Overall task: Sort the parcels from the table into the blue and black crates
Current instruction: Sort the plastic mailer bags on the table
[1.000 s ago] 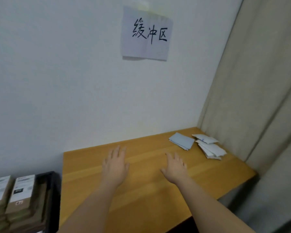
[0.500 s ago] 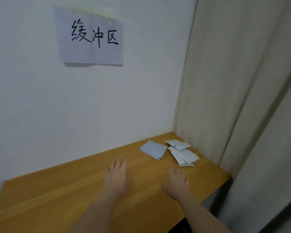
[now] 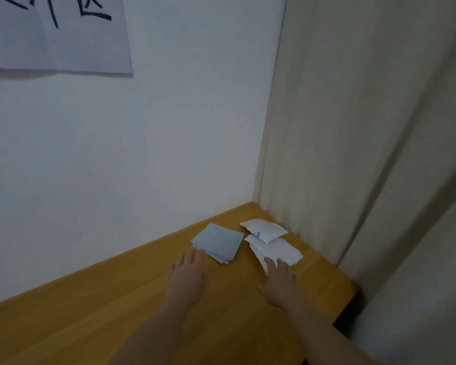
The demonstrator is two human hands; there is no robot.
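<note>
A small stack of grey-blue flat parcels (image 3: 219, 242) lies on the wooden table (image 3: 90, 320) near the far right corner. Right of it lie white parcels: one with a blue mark (image 3: 263, 229) at the back and a stack (image 3: 275, 251) in front of it. My left hand (image 3: 187, 276) is flat, fingers apart, its fingertips at the near left edge of the grey-blue stack. My right hand (image 3: 281, 281) is flat and open too, fingertips touching the near edge of the white stack. Neither hand holds anything. No crate is in view.
A white wall runs behind the table, with a paper sign (image 3: 53, 35) bearing black handwriting at the upper left. A beige curtain (image 3: 366, 140) hangs along the table's right side. The table's right edge drops off near my right forearm.
The view has swung right and closer; the black crate with boxes at the left is gone from sight. Both hands have reached forward across the table to the edges of the parcel stacks.
</note>
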